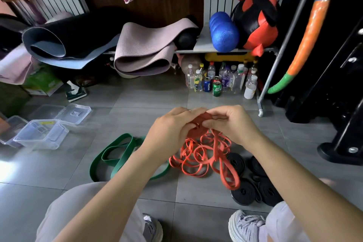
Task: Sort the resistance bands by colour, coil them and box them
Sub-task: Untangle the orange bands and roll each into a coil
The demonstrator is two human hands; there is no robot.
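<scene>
Orange bands (198,153) dangle tangled from your left hand (169,133) and right hand (233,124), both pinching them; green bands (117,155) lie at nine o'clock.

Place: gym storage corner | Signs — rolled yoga mats (141,51), blue foam roller (223,31), resistance bands (120,158)

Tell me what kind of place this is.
Probably a gym's storage corner or a home workout room: rolled exercise mats and a blue foam roller sit on a shelf, and orange resistance bands lie on the tiled floor.
</scene>
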